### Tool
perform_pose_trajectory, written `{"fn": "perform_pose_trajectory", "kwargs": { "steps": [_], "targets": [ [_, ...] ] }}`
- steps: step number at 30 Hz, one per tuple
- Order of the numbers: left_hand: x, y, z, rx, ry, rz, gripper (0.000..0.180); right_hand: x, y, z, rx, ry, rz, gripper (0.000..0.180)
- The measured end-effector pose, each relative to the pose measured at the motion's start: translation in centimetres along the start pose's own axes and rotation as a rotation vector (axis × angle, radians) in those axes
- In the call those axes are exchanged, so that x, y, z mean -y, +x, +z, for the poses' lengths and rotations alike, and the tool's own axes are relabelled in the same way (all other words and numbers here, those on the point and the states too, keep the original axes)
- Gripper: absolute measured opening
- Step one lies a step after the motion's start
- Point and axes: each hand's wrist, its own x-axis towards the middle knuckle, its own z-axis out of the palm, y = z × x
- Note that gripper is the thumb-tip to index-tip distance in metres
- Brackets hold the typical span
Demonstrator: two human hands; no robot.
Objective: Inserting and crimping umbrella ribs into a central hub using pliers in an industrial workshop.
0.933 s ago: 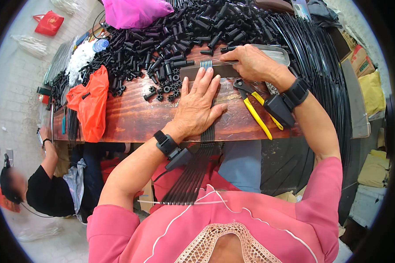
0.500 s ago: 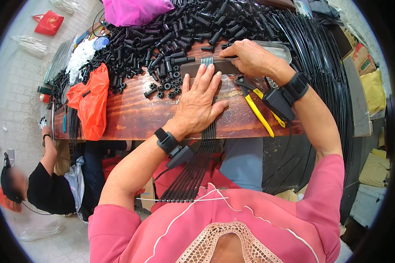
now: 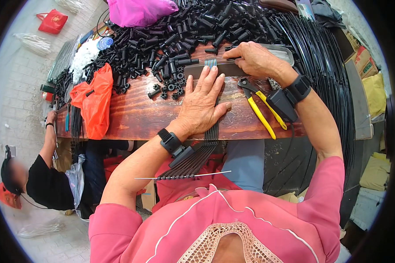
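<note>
Your left hand (image 3: 204,103) is spread out flat, with its fingers pointing far and its thumb out to the right. It is not closed around anything. It lies on top of a row of thin black rods (image 3: 195,158), which run under your palm. Their far tips, blue and silver, show by your fingertips at a brown bar (image 3: 229,69) on the surface (image 3: 138,111). Their near ends fan out over the edge above your lap, and a white stick (image 3: 215,173) goes across them there.

Your right hand (image 3: 261,61) is at the right part of the bar, with its fingers bent and the pointing finger reaching left. I cannot tell if it grips something, because the thumb and fingertips are partly hidden. A tray (image 3: 274,46) of thin pins is just beyond it, to the right.

Pliers (image 3: 261,109) with yellow handles lie between your two hands, nearer the right one. Little star-shaped bits (image 3: 173,90) sit left of the rods, and a big heap of black tubes (image 3: 180,41) is on the far side.
</note>
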Motion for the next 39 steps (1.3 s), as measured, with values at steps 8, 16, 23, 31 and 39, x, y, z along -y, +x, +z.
{"fn": "perform_pose_trajectory", "kwargs": {
  "steps": [8,16,23,31,39],
  "targets": [
    [0.1,0.1,-0.1,-0.005,-0.004,0.004,0.070,-0.1,0.2,-0.1,0.011,-0.035,0.016,0.041],
    [0.2,0.1,-0.1,-0.004,-0.001,0.006,0.071,0.3,0.0,-0.4,0.027,-0.056,0.026,0.042],
    [0.0,0.1,-0.2,0.024,0.020,-0.005,0.071,0.3,-0.1,-0.2,0.024,-0.063,0.030,0.041],
    [0.0,0.1,-0.3,0.043,0.020,-0.010,0.071,-0.5,0.0,0.2,-0.040,-0.077,-0.035,0.036],
    [0.1,0.1,-0.1,0.011,0.005,0.000,0.071,0.3,-0.1,-0.3,0.011,-0.088,0.022,0.048]
  ]
}}
